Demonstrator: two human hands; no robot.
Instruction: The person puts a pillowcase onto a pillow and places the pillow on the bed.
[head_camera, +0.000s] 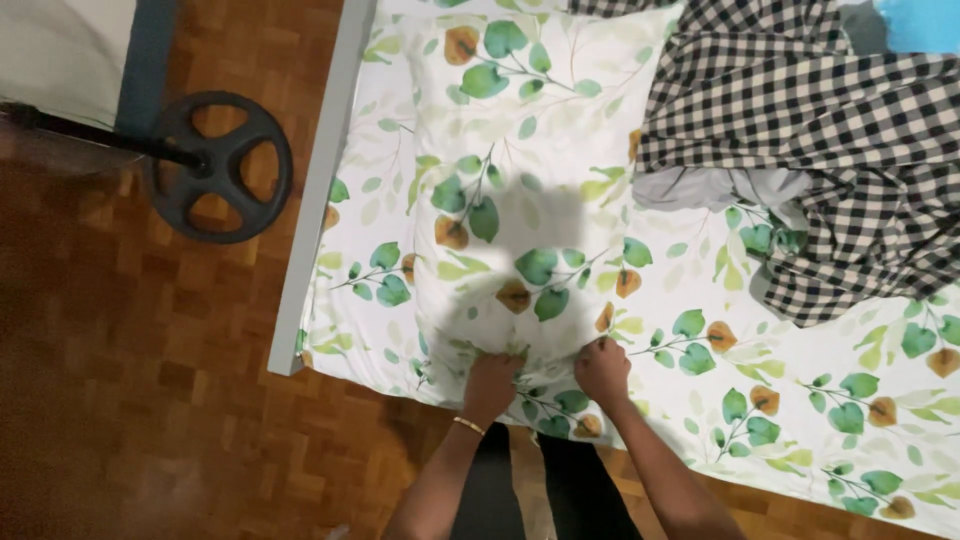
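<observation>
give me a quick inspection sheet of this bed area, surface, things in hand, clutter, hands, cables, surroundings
surface: bed sheet, white with green and orange leaves, on a pale bed frame
job's things: pillow in matching leaf print, lying near the bed's edge
clutter: black-and-white checked blanket bunched at upper right, grey cloth under its edge
hands: left hand and right hand both clenched on the pillow's near edge; bracelet on left wrist
cables: nothing seen
surroundings: wooden parquet floor, dark weight plate on a bar beside the bed
</observation>
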